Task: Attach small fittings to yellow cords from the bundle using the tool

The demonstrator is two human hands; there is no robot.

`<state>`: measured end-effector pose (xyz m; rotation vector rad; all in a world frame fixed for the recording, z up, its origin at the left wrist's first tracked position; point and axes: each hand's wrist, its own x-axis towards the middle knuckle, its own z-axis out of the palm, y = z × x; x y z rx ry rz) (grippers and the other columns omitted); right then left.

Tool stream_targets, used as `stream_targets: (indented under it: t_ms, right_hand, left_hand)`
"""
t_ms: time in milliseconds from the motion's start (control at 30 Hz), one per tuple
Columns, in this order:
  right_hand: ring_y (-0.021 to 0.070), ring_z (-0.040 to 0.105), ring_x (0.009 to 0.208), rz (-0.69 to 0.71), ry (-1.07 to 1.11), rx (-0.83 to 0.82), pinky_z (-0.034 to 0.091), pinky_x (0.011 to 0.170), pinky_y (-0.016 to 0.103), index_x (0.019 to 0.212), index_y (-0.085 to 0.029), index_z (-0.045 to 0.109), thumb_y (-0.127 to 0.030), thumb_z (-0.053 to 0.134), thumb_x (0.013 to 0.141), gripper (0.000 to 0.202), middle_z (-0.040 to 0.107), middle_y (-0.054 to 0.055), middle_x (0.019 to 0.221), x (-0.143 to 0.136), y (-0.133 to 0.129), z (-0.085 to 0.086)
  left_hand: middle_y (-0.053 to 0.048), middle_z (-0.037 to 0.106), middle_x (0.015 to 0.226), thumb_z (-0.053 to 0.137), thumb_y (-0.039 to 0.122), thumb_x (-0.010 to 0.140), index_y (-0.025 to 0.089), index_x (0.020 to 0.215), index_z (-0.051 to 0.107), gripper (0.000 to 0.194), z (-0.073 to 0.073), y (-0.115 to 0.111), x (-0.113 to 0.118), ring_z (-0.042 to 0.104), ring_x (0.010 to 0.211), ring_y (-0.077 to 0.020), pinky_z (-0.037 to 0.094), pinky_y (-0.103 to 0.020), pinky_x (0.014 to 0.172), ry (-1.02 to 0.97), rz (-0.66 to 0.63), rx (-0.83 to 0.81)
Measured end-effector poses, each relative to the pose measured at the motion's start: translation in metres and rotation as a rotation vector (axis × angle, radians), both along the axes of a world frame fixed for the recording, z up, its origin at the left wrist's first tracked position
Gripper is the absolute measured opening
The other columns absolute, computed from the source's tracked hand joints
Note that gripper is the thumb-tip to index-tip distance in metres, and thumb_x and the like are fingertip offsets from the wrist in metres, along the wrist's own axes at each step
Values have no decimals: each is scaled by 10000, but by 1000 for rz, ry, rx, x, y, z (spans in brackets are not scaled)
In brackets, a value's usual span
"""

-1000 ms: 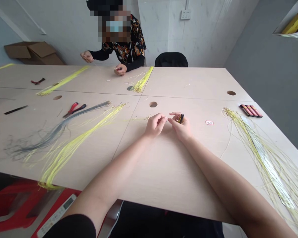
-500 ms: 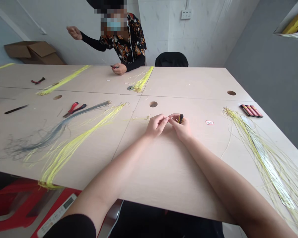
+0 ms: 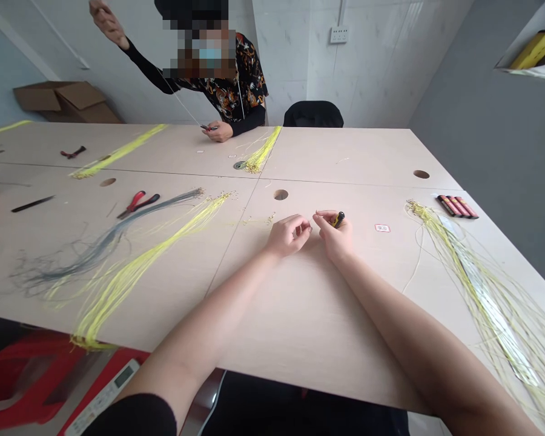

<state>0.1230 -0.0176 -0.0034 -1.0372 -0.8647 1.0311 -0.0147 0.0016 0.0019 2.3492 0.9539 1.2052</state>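
Observation:
My left hand (image 3: 290,236) rests near the middle of the table, fingers curled, with thumb and fingertips close together; anything between them is too small to make out. Just to its right, my right hand (image 3: 335,237) is closed around a small black-and-yellow tool (image 3: 340,219), whose rounded end pokes out above the fingers. The thumb and index fingertip of that hand meet in a pinch. A narrow gap separates the two hands. Left of them lie several tiny gold fish hooks (image 3: 271,218). A small red-edged label (image 3: 382,228) is to the right.
Bundles of yellow line (image 3: 154,251) and grey line (image 3: 113,233) lie left, beside red-handled pliers (image 3: 138,203). More line (image 3: 472,272) and several red tubes (image 3: 458,206) are at right. Across the table (image 3: 345,148), a co-worker (image 3: 249,79) pulls a thread.
My hands, whose fingertips met before, are now slightly apart. The black-and-yellow tool has tilted and shifted right. The co-worker's raised hand has gone higher.

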Motion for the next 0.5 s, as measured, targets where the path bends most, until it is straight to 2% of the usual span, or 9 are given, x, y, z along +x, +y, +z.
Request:
stream_targets:
  t_ms: [133, 233, 367, 500]
  right_hand:
    - [48, 328, 496, -38, 100, 20, 241, 446, 238, 756, -175, 577, -364, 738, 623, 281, 510, -19, 681, 4, 2, 11]
    - [29, 273, 460, -89, 211, 37, 205, 429, 241, 748, -178, 561, -318, 747, 604, 274, 522, -22, 686, 8, 3, 25]
    - [28, 220, 424, -127, 270, 74, 169, 409, 239, 750, -195, 552, -294, 736, 616, 248, 395, -72, 554, 14, 1, 52]
    - [28, 207, 393, -155, 248, 215, 160, 391, 232, 748, -214, 539, -288, 731, 644, 230, 307, -101, 502, 31, -5, 87]
  left_hand:
    - [-2, 651, 704, 510, 176, 804, 181, 733, 617, 129, 0, 0, 0, 577, 620, -105, 417, -216, 557, 40, -3, 19]
    - [-23, 707, 808, 507, 176, 809, 183, 806, 661, 154, -4, 3, 0, 647, 720, -130, 482, -237, 630, 50, 4, 19]
    - [-46, 724, 1012, 512, 220, 820, 188, 979, 680, 233, -9, 7, -2, 679, 911, -174, 529, -315, 812, 158, 52, 3]
    - [-44, 684, 1146, 493, 238, 839, 191, 1068, 661, 287, -8, 9, -2, 634, 1077, -188, 481, -374, 959, 277, 93, -17]
